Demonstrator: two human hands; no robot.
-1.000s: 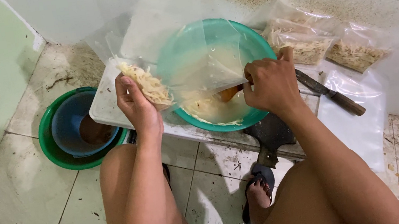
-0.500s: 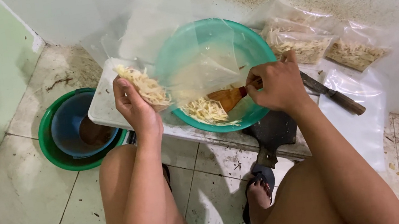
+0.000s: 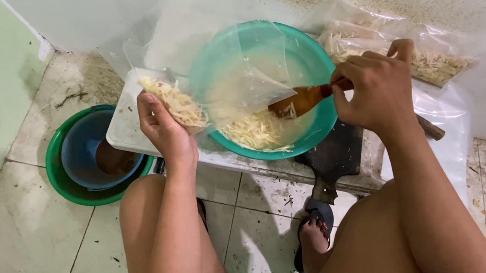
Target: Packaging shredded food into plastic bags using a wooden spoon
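Left hand (image 3: 167, 131) gripping open clear bag (image 3: 228, 75) of pale shreds (image 3: 178, 104); right hand (image 3: 376, 89) clenched on wooden spatula (image 3: 301, 100), scooping inside teal bowl (image 3: 307, 51) between hands; counter edge just below.

The far end of the wooden spatula's handle (image 3: 337, 86) is being hidden inside the right hand (image 3: 376, 89). The dark cutting board (image 3: 335, 158) is being partly covered by the teal plastic bowl (image 3: 308, 57), and the clear bags of shreds (image 3: 429, 59) are being blurred by plastic glare.

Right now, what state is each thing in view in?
Left hand: holding an open clear bag, partly filled with shreds.
Right hand: gripping a wooden spatula.
Teal bowl: shreds at the bottom.
Blue bowl: nested in green bowl.
Filled bags: lying by the wall.
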